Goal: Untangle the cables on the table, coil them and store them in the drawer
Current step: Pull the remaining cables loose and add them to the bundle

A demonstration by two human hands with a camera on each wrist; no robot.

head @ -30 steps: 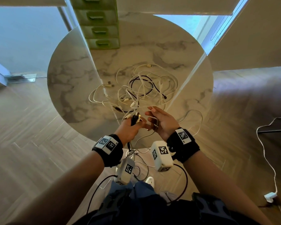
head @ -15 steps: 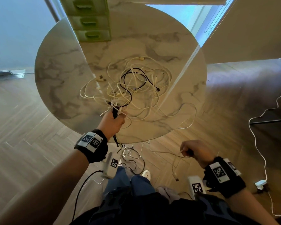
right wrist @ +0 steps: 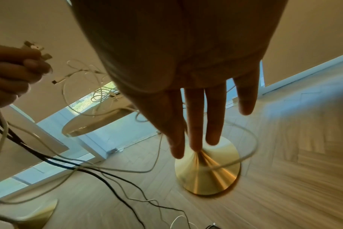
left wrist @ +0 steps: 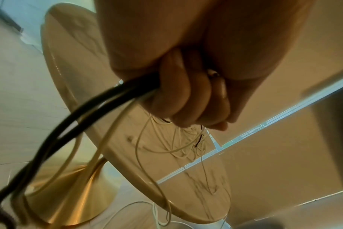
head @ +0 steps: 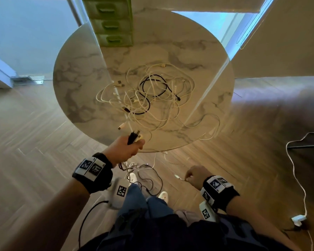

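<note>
A tangle of white and black cables [head: 158, 98] lies on the round marble table [head: 76, 78]. My left hand [head: 127, 145] grips a bundle of black and white cable ends [head: 134, 137] at the table's near edge, plugs sticking up; in the left wrist view the fingers [left wrist: 186, 100] are curled round the strands [left wrist: 88, 108], which hang down to the floor. My right hand [head: 194, 175] is low, off the table's near right edge. Its fingers [right wrist: 196, 124] show straight and hold nothing. A white cable end [head: 178, 176] hangs just left of it. A green drawer unit [head: 112, 24] stands at the table's far side, drawers shut.
The table's gold cone base [right wrist: 207, 170] stands on the wooden floor below my right hand. Loose black and white cables [head: 149, 174] trail on the floor by my feet. Another white cable with an adapter [head: 298, 218] lies on the floor at the right.
My right hand left the left hand, swung down and right off the table drawing a white cable, and its fingers have straightened. The left hand kept its grip on the bundle.
</note>
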